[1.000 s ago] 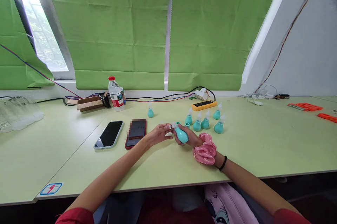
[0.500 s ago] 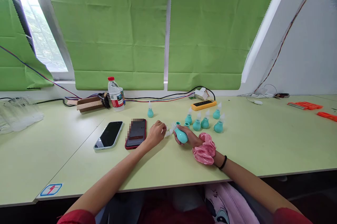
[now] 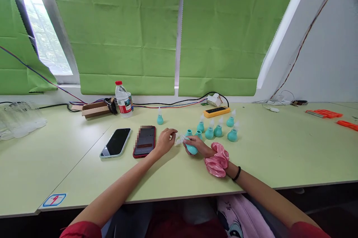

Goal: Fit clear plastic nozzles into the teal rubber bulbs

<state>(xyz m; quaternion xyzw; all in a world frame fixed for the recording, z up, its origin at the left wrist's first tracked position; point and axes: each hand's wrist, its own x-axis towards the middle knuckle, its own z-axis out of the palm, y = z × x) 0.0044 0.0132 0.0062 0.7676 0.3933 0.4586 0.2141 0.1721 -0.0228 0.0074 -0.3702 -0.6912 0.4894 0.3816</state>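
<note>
My right hand [image 3: 200,145] is wrapped round a teal bulb syringe [image 3: 191,149], tilted with its neck up and to the left. A clear tip shows at that neck, but I cannot tell how it is seated. My left hand [image 3: 167,141] rests just left of several small clear tips [image 3: 178,140] on the table, index finger and thumb apart. Behind my right hand stand two teal bulbs with open necks, a left one [image 3: 189,132] and a right one [image 3: 198,134]. Several bulb syringes with clear tips [image 3: 217,130] stand upright to the right, and another bulb syringe [image 3: 159,119] stands alone farther back.
Two phones, a pale-cased one [image 3: 115,143] and a red-cased one [image 3: 144,141], lie to the left. Along the back are a water bottle [image 3: 123,100], a cardboard box [image 3: 96,110], cables and a yellow power strip [image 3: 217,112]. Orange tools [image 3: 326,113] lie far right.
My left hand's index finger has stretched out from a more curled pose. The bulb syringe in my right hand has shifted slightly down and left, with my fingers covering more of it.
</note>
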